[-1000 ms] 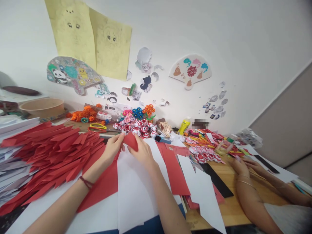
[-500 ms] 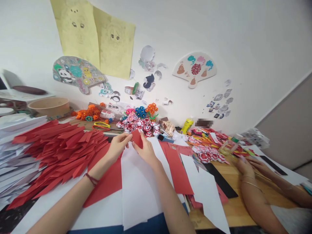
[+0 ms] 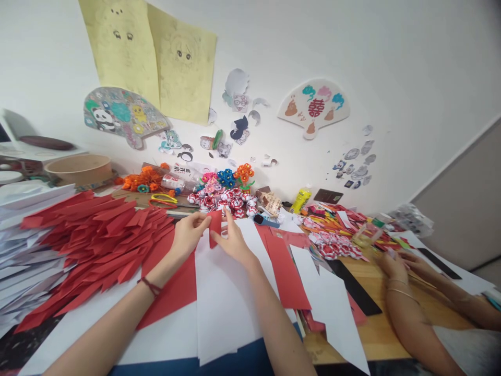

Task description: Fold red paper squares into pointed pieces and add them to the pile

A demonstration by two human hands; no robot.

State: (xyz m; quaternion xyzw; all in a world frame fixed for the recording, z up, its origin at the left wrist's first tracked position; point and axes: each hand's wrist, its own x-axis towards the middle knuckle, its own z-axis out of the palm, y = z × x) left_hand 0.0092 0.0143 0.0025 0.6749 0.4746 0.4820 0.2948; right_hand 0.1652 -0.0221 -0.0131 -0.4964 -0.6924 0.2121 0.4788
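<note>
A small folded piece of red paper [image 3: 215,227] is held up over the white sheets. My left hand [image 3: 190,233] pinches its left edge between thumb and fingers. At its lower right, the thumb of my right hand [image 3: 236,243] presses on the paper, while the index finger points up beside it. The right hand's other fingers are mostly hidden behind. Underneath lie long white paper sheets [image 3: 225,297] and a red sheet [image 3: 172,292]. To the left of my left hand is a big heap of folded red paper strips [image 3: 105,240].
Folded white strips [image 3: 29,266] pile up at the far left. Red-white paper flowers [image 3: 230,201] and a smartwatch [image 3: 263,220] sit beyond my hands. A yellow bottle [image 3: 300,200] stands by the wall. At right, a co-worker's hands [image 3: 403,266] work over the wooden table [image 3: 371,279].
The red paper now looks narrower and stands more upright between my hands. My right index finger has straightened upward, off the paper's edge.
</note>
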